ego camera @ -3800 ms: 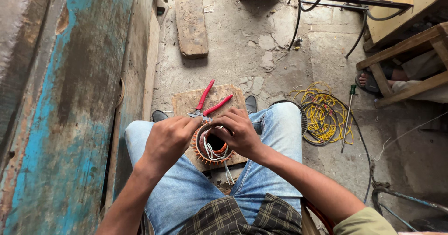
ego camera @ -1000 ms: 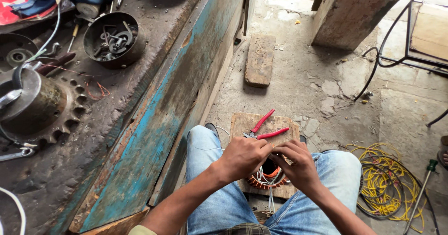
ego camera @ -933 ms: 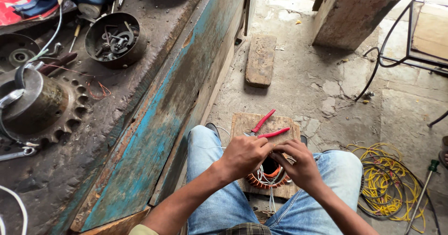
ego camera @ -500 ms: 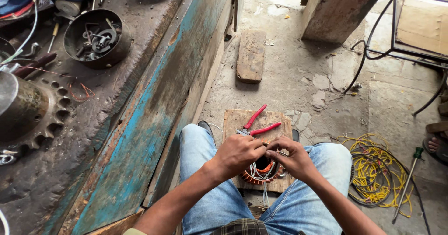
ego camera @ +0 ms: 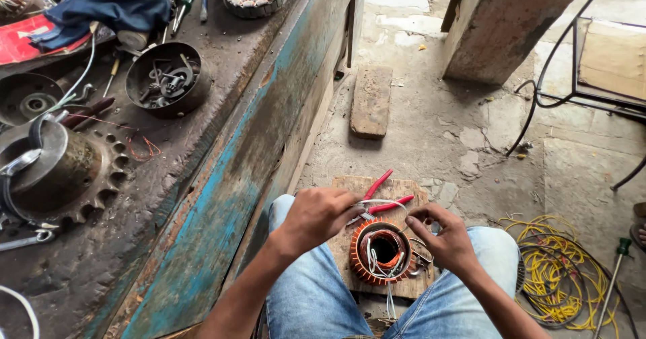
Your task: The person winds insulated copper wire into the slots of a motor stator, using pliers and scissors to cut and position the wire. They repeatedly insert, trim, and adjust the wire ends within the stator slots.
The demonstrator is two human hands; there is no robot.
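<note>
Seated worker's left hand point(ego camera: 316, 214) and right hand point(ego camera: 444, 234), fingers pinched together on a thin white wire point(ego camera: 383, 203) stretched between them above a copper-wound stator point(ego camera: 382, 251). The stator rests on a wooden board point(ego camera: 404, 189) between the knees, red-handled pliers point(ego camera: 383, 196) just behind it. Yellow cable coil point(ego camera: 558, 272) lies on the floor, right.

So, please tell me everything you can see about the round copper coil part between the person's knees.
The stator is a ring wound with orange-copper wire, open and dark in the middle. It rests on a worn wooden board between the knees, opening facing up. White leads run across its hollow and hang toward the person. The left hand rests at its upper left edge; the right hand touches its right side. Red-handled pliers lie just behind it.
</note>
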